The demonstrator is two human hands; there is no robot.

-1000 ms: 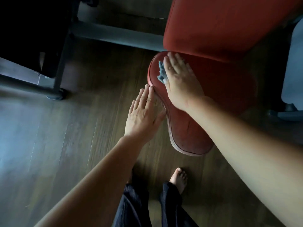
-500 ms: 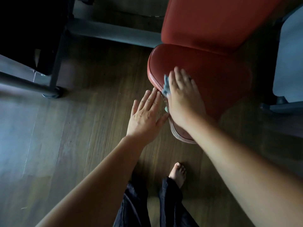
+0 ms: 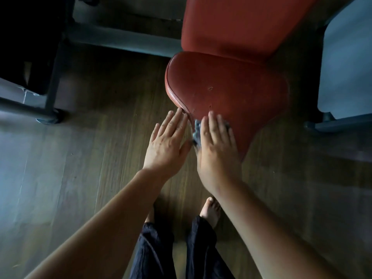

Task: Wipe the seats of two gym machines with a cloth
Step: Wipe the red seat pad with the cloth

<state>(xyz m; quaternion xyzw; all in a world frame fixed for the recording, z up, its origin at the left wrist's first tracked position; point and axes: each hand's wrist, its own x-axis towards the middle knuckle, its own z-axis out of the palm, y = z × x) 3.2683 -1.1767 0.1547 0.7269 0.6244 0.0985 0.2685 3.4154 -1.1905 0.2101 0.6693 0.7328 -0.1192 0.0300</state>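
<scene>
The cloth [image 3: 196, 131] lies mostly hidden under the right hand [image 3: 216, 146], whose flat fingers press it onto the seat [image 3: 227, 91] near edge. The left hand [image 3: 168, 141] fingers are straight, at the seat's left rim.

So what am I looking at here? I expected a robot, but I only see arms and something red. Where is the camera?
There is no robot here. A person is cleaning gym equipment, and the pictures come from one wide-angle camera worn on their head, looking down at their own arms. The red shape is the padded seat of a gym machine, with its red backrest above it in the picture. The right hand lies flat on the seat's near end, pressing a small blue-grey cloth against it; only a bit of cloth peeks out beside the fingers. The left hand is flat and holds nothing, its fingertips at the seat's left edge. Below is a bare foot on the wooden floor.
</scene>
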